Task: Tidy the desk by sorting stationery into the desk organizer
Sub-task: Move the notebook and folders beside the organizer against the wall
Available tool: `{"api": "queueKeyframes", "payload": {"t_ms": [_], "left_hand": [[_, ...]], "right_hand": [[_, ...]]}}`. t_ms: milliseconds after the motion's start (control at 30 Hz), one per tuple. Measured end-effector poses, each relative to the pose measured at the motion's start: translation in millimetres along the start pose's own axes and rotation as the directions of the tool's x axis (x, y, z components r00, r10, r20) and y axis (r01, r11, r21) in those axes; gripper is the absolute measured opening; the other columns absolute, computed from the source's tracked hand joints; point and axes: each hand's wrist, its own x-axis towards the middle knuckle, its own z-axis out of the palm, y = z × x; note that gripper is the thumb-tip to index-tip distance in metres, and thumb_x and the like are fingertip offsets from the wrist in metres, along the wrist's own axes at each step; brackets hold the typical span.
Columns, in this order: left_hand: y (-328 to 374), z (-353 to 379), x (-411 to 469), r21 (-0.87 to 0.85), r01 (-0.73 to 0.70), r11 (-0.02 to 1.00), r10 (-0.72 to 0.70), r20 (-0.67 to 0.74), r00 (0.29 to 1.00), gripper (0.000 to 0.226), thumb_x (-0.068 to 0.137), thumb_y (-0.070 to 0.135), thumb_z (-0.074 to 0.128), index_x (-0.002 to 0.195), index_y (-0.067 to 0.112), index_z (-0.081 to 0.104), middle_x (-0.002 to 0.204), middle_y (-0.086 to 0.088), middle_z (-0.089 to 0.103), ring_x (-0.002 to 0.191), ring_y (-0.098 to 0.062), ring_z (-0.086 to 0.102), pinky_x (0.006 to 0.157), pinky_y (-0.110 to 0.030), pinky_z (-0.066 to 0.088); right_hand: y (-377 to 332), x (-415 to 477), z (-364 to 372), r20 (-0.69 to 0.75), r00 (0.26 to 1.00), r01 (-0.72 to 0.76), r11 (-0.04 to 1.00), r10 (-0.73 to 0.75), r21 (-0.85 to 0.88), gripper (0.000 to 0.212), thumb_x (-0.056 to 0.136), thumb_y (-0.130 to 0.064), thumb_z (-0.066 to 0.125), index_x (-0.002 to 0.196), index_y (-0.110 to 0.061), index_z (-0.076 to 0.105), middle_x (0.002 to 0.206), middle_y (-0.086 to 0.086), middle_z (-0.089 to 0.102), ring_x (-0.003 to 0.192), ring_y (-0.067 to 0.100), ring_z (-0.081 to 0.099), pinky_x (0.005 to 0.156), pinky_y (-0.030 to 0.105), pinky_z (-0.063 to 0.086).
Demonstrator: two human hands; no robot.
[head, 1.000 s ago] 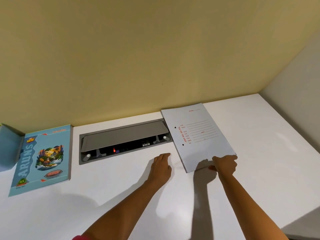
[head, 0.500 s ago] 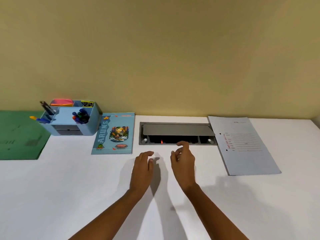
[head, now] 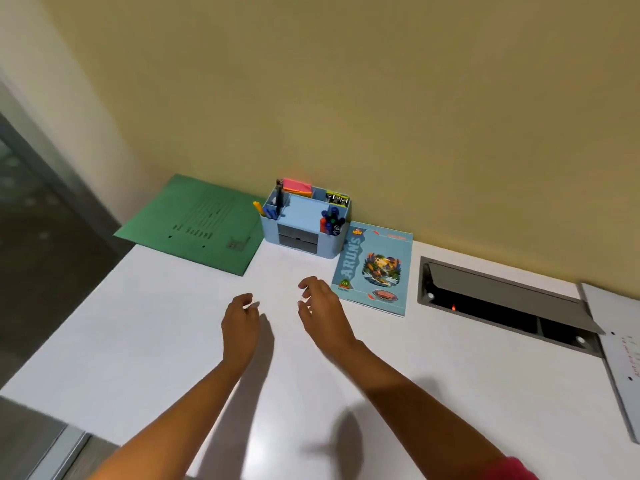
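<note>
Now that white folder (head: pixel 620 358) is let go, lying flat at desk's far right, view has swung left to desk organizer (head: pixel 304 233) at back wall. Markers (head: pixel 331 221), sticky notes (head: pixel 297 187) and clips (head: pixel 336 198) already inside. Notebook (head: pixel 375 268) just beside on right, green folder (head: pixel 194 223) on left. Left grip (head: pixel 240 323) and right grip (head: pixel 322 306) both released, fingers loosely curled, holding nothing, over bare desk (head: pixel 138 341) in front of organizer. No loose small stationery visible, so sorting prob. near done.

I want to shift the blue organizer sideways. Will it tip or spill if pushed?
Probably slides rather than tips: the organizer looks wide and squat. Its upright pens may rattle or lean. The smooth desk should offer little grip.
</note>
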Motion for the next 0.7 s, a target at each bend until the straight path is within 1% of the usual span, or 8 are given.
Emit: {"api": "queueKeyframes", "payload": {"t_ms": [133,200,333,433,500,567,633,700], "left_hand": [[-14.6,-33.3,39.8,-0.171,0.273,0.947,-0.275,0.008,0.961,0.037,0.097,0.019,0.043,0.133,0.008,0.045,0.117,-0.009,0.057,0.096,-0.024,0.053,0.085,-0.031,0.040],[-18.1,-42.5,55.5,-0.263,0.376,0.888,-0.378,0.048,0.925,0.040,0.096,0.021,0.043,0.135,0.012,0.041,0.118,-0.010,0.056,0.100,-0.026,0.052,0.086,-0.032,0.039],[-23.7,-49.7,95.5,-0.363,0.487,0.795,-0.478,0.119,0.870,0.047,0.095,0.027,0.045,0.138,0.011,0.037,0.132,-0.013,0.052,0.121,-0.030,0.049,0.103,-0.042,0.039],[-30.8,-50.0,120.0,-0.379,0.515,0.769,-0.505,0.136,0.853,0.048,0.092,0.026,0.046,0.132,0.000,0.042,0.129,-0.023,0.054,0.119,-0.036,0.051,0.101,-0.045,0.040],[-32.4,-49.6,127.4,-0.393,0.508,0.766,-0.503,0.124,0.855,0.047,0.088,0.023,0.047,0.124,-0.006,0.048,0.116,-0.028,0.057,0.110,-0.041,0.055,0.093,-0.043,0.044],[-29.6,-49.6,134.9,-0.454,0.477,0.753,-0.480,0.116,0.869,0.039,0.078,0.021,0.046,0.104,-0.005,0.059,0.087,-0.020,0.061,0.084,-0.035,0.055,0.077,-0.036,0.045],[-21.8,-49.6,141.6,-0.587,0.470,0.659,-0.491,0.138,0.860,0.017,0.077,0.013,0.046,0.079,0.006,0.062,0.073,-0.008,0.055,0.070,-0.022,0.045,0.067,-0.030,0.039],[-19.0,-49.7,152.6,-0.695,0.484,0.531,-0.535,0.168,0.828,0.017,0.085,0.006,0.048,0.073,0.011,0.059,0.069,-0.005,0.053,0.063,-0.018,0.043,0.064,-0.028,0.040]], "right_hand": [[-16.4,38.9,54.6,0.166,0.986,0.028,0.997,-0.017,-0.067,0.036,0.092,-0.010,0.054,0.128,-0.012,0.049,0.127,0.008,0.048,0.111,0.024,0.059,0.094,0.037,0.050],[-22.0,54.6,78.3,0.240,0.971,0.034,0.995,-0.011,-0.091,0.043,0.092,-0.009,0.052,0.135,-0.011,0.045,0.135,0.007,0.044,0.119,0.025,0.055,0.100,0.037,0.047],[-36.4,89.8,105.7,0.356,0.934,0.100,0.978,-0.030,-0.180,0.054,0.094,-0.008,0.048,0.146,-0.010,0.032,0.153,0.011,0.027,0.139,0.029,0.028,0.114,0.033,0.027],[-41.5,112.7,122.1,0.410,0.912,0.102,0.973,-0.010,-0.205,0.058,0.096,-0.008,0.045,0.149,-0.012,0.024,0.158,0.009,0.016,0.142,0.028,0.022,0.114,0.032,0.023],[-42.6,121.8,132.2,0.445,0.895,0.098,0.971,0.009,-0.216,0.058,0.097,-0.007,0.043,0.150,-0.010,0.021,0.159,0.010,0.010,0.144,0.027,0.019,0.115,0.030,0.021],[-41.8,131.8,141.6,0.482,0.876,0.093,0.971,0.026,-0.221,0.058,0.098,-0.007,0.040,0.151,-0.009,0.017,0.160,0.009,0.005,0.146,0.024,0.014,0.117,0.029,0.017],[-38.9,140.0,147.9,0.504,0.864,0.114,0.966,0.019,-0.231,0.059,0.098,-0.007,0.038,0.152,-0.010,0.014,0.161,0.007,0.002,0.147,0.021,0.011,0.118,0.029,0.015],[-34.8,144.9,153.2,0.513,0.858,0.158,0.957,-0.012,-0.242,0.061,0.097,-0.005,0.038,0.152,-0.011,0.013,0.161,0.006,0.002,0.147,0.021,0.009,0.119,0.031,0.016]]}}
